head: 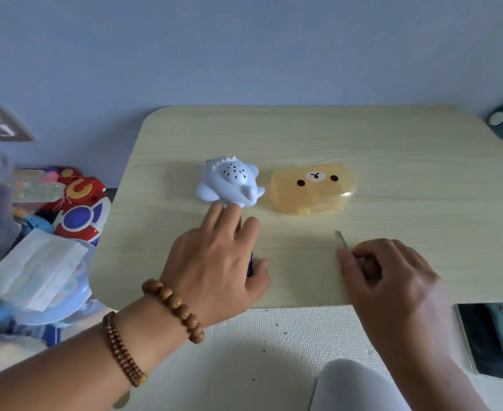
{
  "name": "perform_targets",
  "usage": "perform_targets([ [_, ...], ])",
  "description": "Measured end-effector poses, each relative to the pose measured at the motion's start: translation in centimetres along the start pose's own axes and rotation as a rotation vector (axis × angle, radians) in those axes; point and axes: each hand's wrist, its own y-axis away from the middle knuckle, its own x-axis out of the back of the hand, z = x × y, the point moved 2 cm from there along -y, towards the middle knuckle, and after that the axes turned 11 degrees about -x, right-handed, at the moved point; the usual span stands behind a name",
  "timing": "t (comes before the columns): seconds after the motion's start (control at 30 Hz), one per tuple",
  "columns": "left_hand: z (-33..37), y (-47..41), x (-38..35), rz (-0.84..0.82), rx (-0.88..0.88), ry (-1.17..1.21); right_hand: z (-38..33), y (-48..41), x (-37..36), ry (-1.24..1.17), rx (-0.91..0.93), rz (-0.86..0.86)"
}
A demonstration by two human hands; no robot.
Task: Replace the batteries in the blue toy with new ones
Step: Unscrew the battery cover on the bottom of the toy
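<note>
The blue toy (229, 181), a small whale-like figure with star holes on its back, lies right side up in the middle of the light wooden table (392, 143). Just to its right is an orange translucent bear-face case (314, 188).

The left hand (217, 256) reaches forward with fingers stretched and held loosely together, the tips touching or almost touching the near edge of the toy. Something dark purple (250, 264) lies under this palm; I cannot tell what it is.

The right hand (392, 271) rests on the table with fingers curled, and thumb and forefinger pinch a thin metal tool (342, 240), probably a small screwdriver.

The toy looks like hollow hard plastic, so I judge it light, stiff and a little slippery on its round back. It is best taken across the body between the fins and turned over, because the battery cover is probably underneath.
</note>
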Motion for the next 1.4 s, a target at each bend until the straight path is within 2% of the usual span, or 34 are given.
perform_targets([
  [0.4,0.1,0.3,0.1,-0.008,0.017,-0.011,-0.3,0.2,0.4,0.020,-0.013,0.059],
  [0.83,0.0,1.0,0.8,0.050,0.064,-0.016,-0.6,0.1,0.6,0.029,-0.014,0.037],
  [0.93,-1.2,1.5,2.1,0.107,0.108,0.038,-0.4,0.1,0.5,0.027,-0.009,0.025],
  [1.0,-2.9,2.3,2.8,0.153,0.060,0.198,-0.3,0.1,0.4,0.021,-0.004,0.015],
  [1.1,-5.3,4.1,2.6,0.048,-0.047,0.429,-0.3,0.1,0.4,0.017,-0.011,0.008],
  [1.17,-5.8,4.7,2.1,-0.025,-0.067,0.473,-0.3,0.2,0.3,0.022,-0.022,0.018],
  [1.4,-4.6,2.7,1.0,-0.002,-0.228,0.509,-0.4,0.3,0.2,0.021,-0.025,0.074],
])
